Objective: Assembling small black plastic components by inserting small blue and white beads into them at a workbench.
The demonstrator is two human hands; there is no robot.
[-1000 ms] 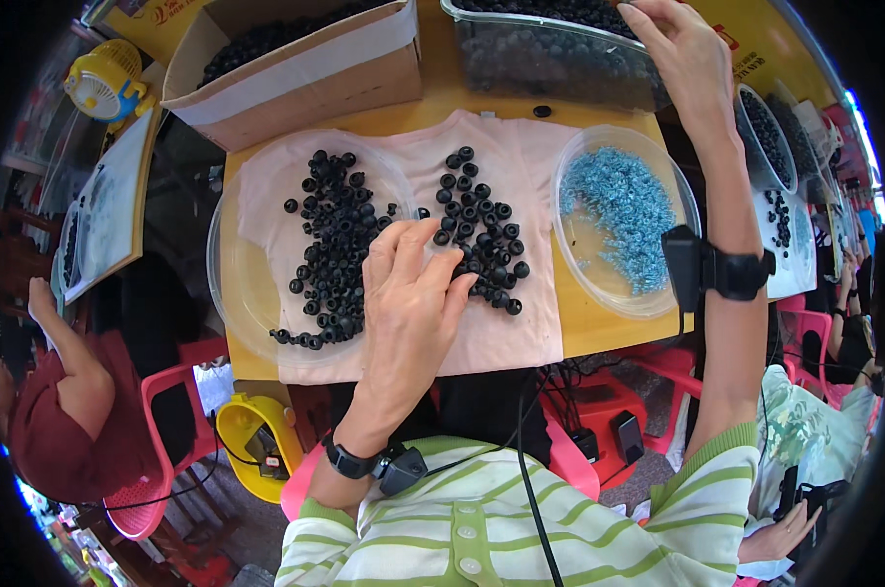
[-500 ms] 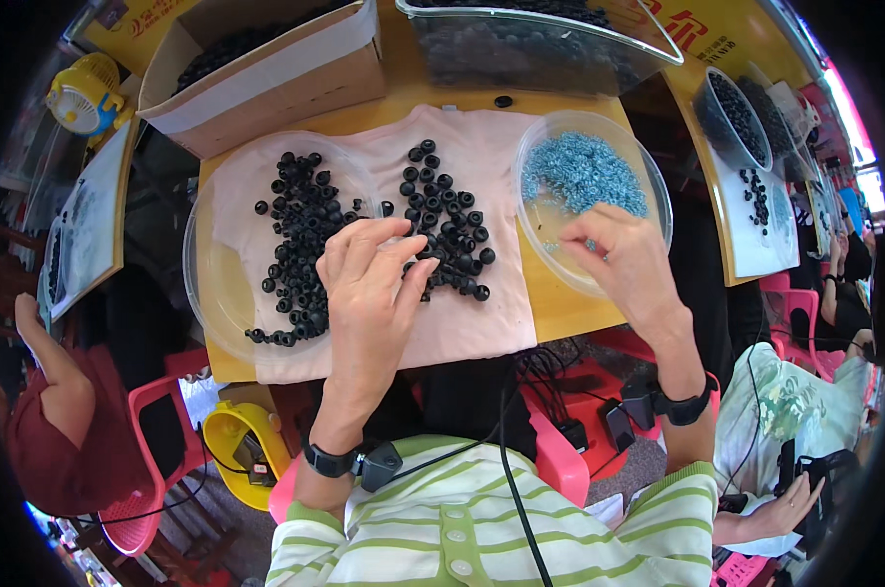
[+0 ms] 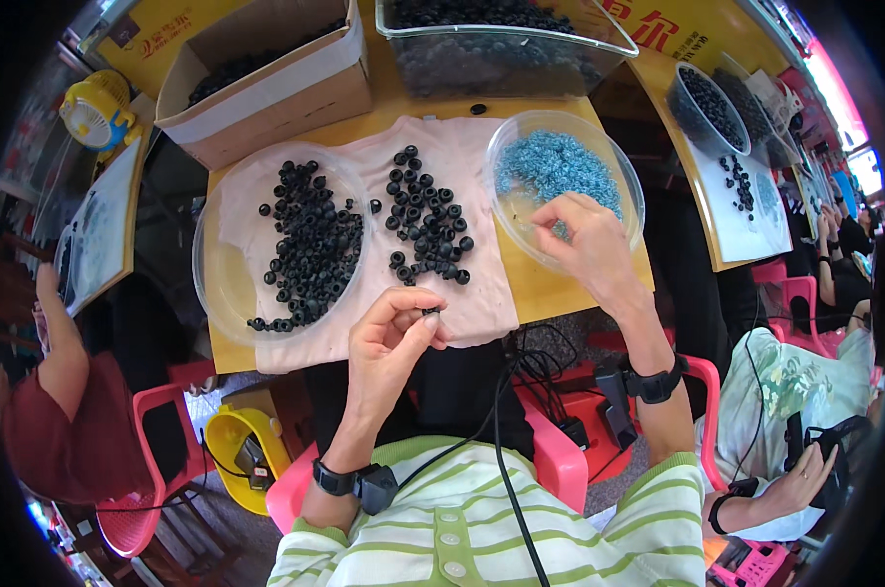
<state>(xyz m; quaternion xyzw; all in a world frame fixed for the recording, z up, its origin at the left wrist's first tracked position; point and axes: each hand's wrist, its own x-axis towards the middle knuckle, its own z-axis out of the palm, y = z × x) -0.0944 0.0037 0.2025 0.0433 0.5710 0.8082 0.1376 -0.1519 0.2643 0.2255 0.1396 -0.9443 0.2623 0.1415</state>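
Near the front edge of the table, my left hand (image 3: 388,338) is closed in a pinch on a small black round part (image 3: 431,311). My right hand (image 3: 594,249) is over the near side of a clear round tray (image 3: 640,201), thumb and fingertips pressed together; what they hold, if anything, is too small to make out. Tiny light-blue pieces (image 3: 555,164) lie heaped in that tray. Loose black round parts (image 3: 428,210), some with visible holes, are spread on a pink cloth (image 3: 467,152) between my hands. More black parts (image 3: 315,245) fill another clear round tray (image 3: 200,259) at the left.
Behind the cloth stand a cardboard box (image 3: 266,98) and a clear plastic bin (image 3: 501,68), both holding black parts. One black part (image 3: 477,109) lies before the bin. A yellow fan (image 3: 98,110) stands far left. Other people sit at tables on both sides.
My left hand has drawn back from the black parts toward the table's front edge, now with one in its fingers. My right hand stays over the blue pieces. The whole view has shifted slightly.
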